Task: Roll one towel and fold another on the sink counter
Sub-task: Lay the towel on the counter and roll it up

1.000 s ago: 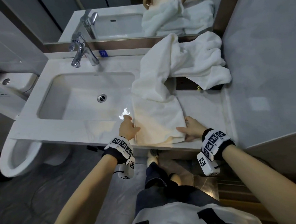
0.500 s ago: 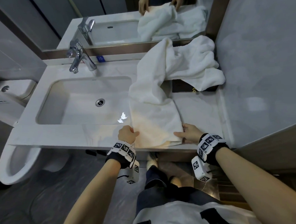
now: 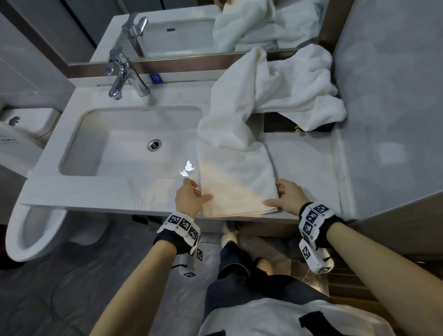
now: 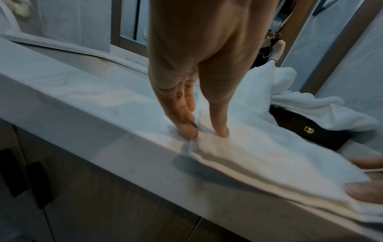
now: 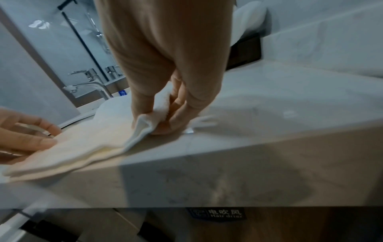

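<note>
A long white towel (image 3: 236,182) lies as a strip on the sink counter (image 3: 305,163), running from the mirror down to the front edge. My left hand (image 3: 197,192) is at its near left corner. In the left wrist view the thumb presses on top while the fingertips (image 4: 188,129) nip the edge. My right hand (image 3: 274,193) is at the near right corner. In the right wrist view it (image 5: 153,124) pinches that corner, lifted slightly off the counter. A second white towel (image 3: 295,87) lies crumpled at the back right.
The sink basin (image 3: 127,147) and chrome faucet (image 3: 123,78) are left of the towel. A dark box with a brass knob (image 3: 277,125) sits half under the crumpled towel. A wall closes the counter's right side. A toilet (image 3: 33,229) stands at the lower left.
Both hands have slid a little toward the towel's near corners. The right thumb now lies on the towel and its corner is lifted. The towels otherwise lie as before.
</note>
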Demonstrator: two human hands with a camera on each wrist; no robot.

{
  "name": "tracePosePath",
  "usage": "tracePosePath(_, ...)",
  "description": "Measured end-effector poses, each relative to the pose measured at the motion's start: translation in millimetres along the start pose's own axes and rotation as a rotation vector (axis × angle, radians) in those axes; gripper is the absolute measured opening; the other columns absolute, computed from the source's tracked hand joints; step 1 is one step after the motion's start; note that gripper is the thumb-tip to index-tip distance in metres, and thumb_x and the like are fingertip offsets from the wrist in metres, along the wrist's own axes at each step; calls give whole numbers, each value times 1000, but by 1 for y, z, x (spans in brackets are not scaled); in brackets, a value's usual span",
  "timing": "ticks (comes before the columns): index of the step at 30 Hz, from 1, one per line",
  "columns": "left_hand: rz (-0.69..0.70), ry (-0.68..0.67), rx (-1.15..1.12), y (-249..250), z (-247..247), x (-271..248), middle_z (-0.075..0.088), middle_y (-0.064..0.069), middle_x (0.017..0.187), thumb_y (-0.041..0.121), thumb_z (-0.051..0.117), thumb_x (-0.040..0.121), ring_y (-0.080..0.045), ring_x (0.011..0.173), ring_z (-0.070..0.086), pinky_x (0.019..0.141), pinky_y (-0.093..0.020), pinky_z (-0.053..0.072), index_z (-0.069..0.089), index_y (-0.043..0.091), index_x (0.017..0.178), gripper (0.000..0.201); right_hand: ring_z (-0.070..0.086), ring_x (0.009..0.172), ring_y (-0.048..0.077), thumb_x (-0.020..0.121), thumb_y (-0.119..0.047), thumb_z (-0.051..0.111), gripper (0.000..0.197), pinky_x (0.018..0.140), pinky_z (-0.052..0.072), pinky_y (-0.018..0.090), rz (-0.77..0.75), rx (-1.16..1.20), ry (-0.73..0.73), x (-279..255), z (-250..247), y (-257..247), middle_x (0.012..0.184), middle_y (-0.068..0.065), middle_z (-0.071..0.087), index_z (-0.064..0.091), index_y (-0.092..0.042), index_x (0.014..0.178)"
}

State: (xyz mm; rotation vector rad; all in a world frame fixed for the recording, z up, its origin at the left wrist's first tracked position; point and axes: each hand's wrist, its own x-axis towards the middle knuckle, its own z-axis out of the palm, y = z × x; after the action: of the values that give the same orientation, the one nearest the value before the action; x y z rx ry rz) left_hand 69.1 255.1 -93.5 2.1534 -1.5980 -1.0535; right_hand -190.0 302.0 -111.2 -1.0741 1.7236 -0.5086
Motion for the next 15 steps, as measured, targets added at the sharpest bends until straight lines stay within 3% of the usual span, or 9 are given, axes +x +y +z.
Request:
tracePosePath(2,7,-42,-14,-3,1,-5,58,-8,94,17,82,70,-27,89,59,85,-41,51,45,4,115,59,63,101,30,68,-11,82,52,92,51,44,-17,-38,18,-1,2,0,113,16,66,56,-3,112)
tracePosePath(6,79,-20,-14,-11,5,-13,51,-8,101,6,81,68,-23,83,55,82,-38,51,46,5,114,58,62,98,27,67,-15,83,58,86,53,42,-47,-100,84,-5,7,1,112,11,65,51,-7,114)
tracePosePath(8,223,-23,37,-14,5,-15,46,-4,101,1,77,70,-19,82,50,80,-34,49,50,5,111,49,58,98,25,65,-20,84,62,80,50,38,-86,-228,163,-7,10,1,112,6,59,46,-12,113)
tracePosePath(10,414,-145,115,-16,5,-17,52,-6,94,-4,67,77,-21,80,52,78,-34,48,58,4,103,29,52,100,22,64,-22,84,62,77,42,31,-147,-336,235,-9,10,3,113,3,51,45,-13,112)
tracePosePath(12,526,-276,215,-19,4,-17,60,-13,90,-5,59,84,-27,85,57,79,-33,46,66,3,97,17,50,98,23,69,-16,81,49,78,38,27,-273,-384,225,-11,9,7,107,5,52,52,-11,107)
tracePosePath(15,577,-299,305,-21,4,-16,62,-14,97,5,63,84,-26,93,57,85,-28,44,67,5,102,18,60,91,26,79,-6,72,15,79,41,22,-489,-403,77,-17,8,17,96,9,61,66,-6,93)
